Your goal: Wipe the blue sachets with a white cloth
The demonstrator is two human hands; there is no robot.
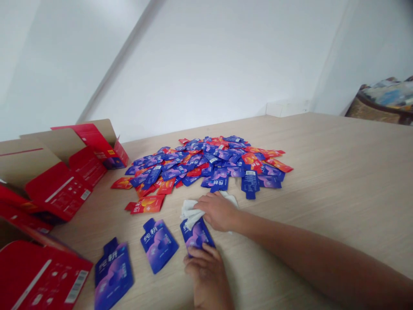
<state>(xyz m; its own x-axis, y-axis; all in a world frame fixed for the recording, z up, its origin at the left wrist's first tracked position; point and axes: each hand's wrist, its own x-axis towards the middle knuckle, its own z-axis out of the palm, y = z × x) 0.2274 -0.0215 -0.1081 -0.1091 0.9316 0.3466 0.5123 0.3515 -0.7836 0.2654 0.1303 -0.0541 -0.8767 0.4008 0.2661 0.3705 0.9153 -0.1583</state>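
We find the left hand curled over the pouch, holding it, presumably for steadiness; right hand closed on the cloth.

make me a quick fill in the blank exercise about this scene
1. The person's ____ holds a white cloth on a blue pouch, whose near end the left hand touches.
2. Red boxes stand on the table's ____ side.
3. Apart from the pile, ____ blue pouches lie between the boxes and that first pouch.
Missing words: right hand; left; two.
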